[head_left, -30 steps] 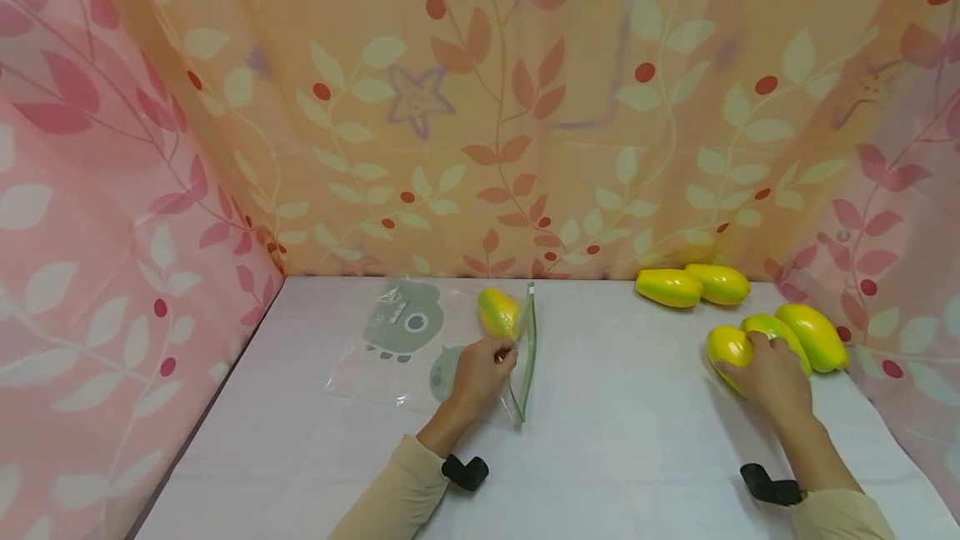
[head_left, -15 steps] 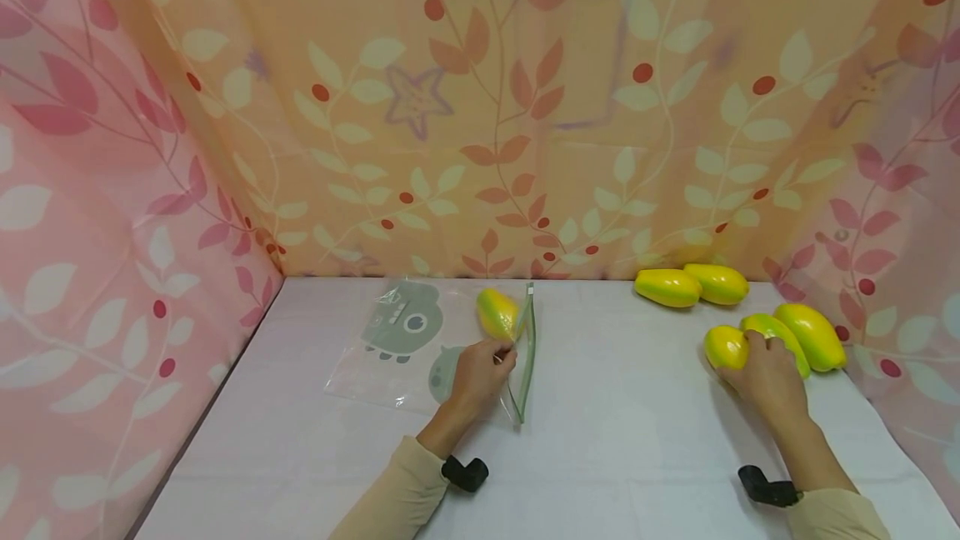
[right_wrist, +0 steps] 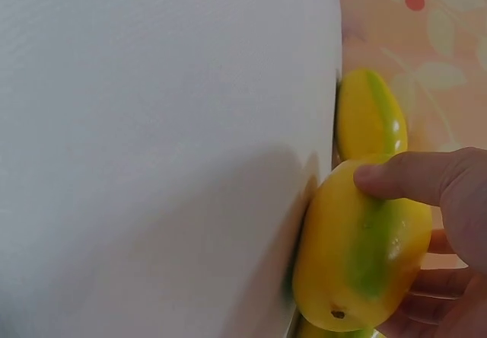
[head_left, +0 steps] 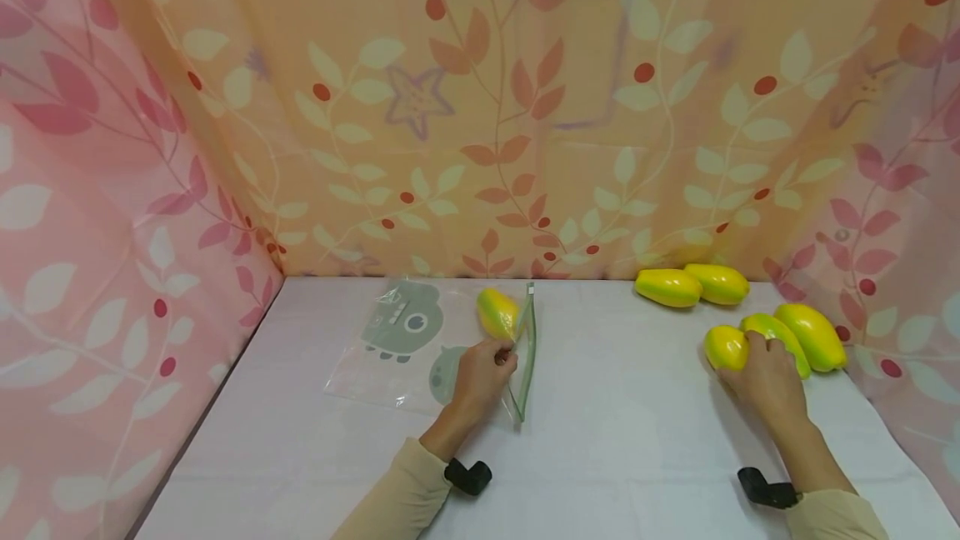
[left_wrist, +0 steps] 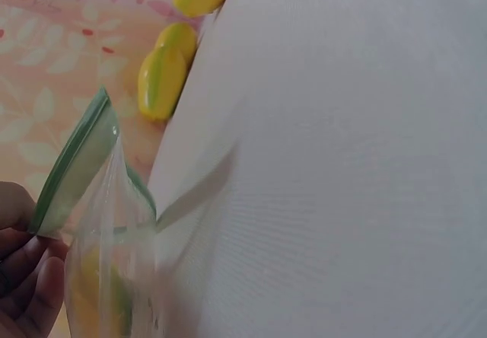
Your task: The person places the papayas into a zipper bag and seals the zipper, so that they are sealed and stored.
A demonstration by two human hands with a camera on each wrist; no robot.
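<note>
Black left mount (head_left: 468,477) and right mount (head_left: 767,488) nearest, one per wrist. Could drag on the bench (head_left: 615,457) if a wrist dips.

Left hand (head_left: 480,377): fingers narrow, pinching the bag (head_left: 352,365) near its mouth. Bag lies left of centre, mouth to the right. Slick thin film, so the lip could slide out of the pinch and the mouth sag. Green zip (head_left: 532,352) gapes in the left wrist view; only one side looks held, so the other could fold in and snag whatever meets it.

Right hand (head_left: 772,377): thumb and fingers wrapped round the held fruit (head_left: 726,348), right side of bench. Can't tell if it's lifted. Glossy and rounded: could squirt out if the hold is off-centre.

Bag fruit (head_left: 495,313) sits inside, close to the mouth. Tilt the bag toward the right and it could roll out.

Middle fruit (head_left: 763,323) is right up against the right hand; a sideways sweep could shove it into the right fruit (head_left: 812,338).

Far-left fruit (head_left: 667,287) and far-right fruit (head_left: 717,284) lie by the curtain (head_left: 480,107). A long reach there could tug the bag, if the left hand follows.
</note>
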